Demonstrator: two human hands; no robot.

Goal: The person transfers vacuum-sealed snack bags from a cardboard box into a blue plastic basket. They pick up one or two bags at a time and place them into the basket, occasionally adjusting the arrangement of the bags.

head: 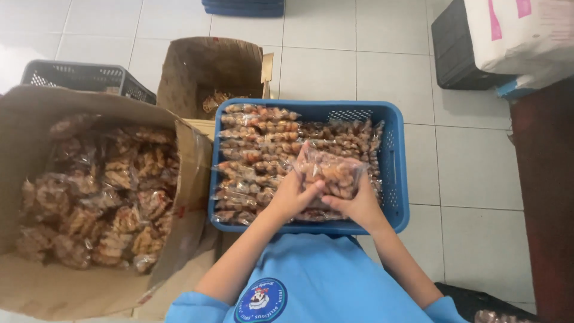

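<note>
A clear plastic packet of brown fried snacks (330, 171) is held by both hands over the near half of a blue perforated plastic crate (396, 179). The left hand (293, 194) is closed on the packet's lower left edge, fingers curled together around it. The right hand (357, 203) is clamped on the lower right edge, thumb pressed on top. The crate is packed with rows of similar clear snack packets (257, 146) and rests on a pale tiled floor (466, 161). Just beside the crate, on the left, a large open brown cardboard box (54, 281) filled with darker bagged snacks (107, 191) is noted. Behind, a second, smaller brown cardboard box (203, 66) is seen, and a grey plastic crate (84, 76) at far left. The wearer's blue shirt (323, 281) fills the lower frame.
</note>
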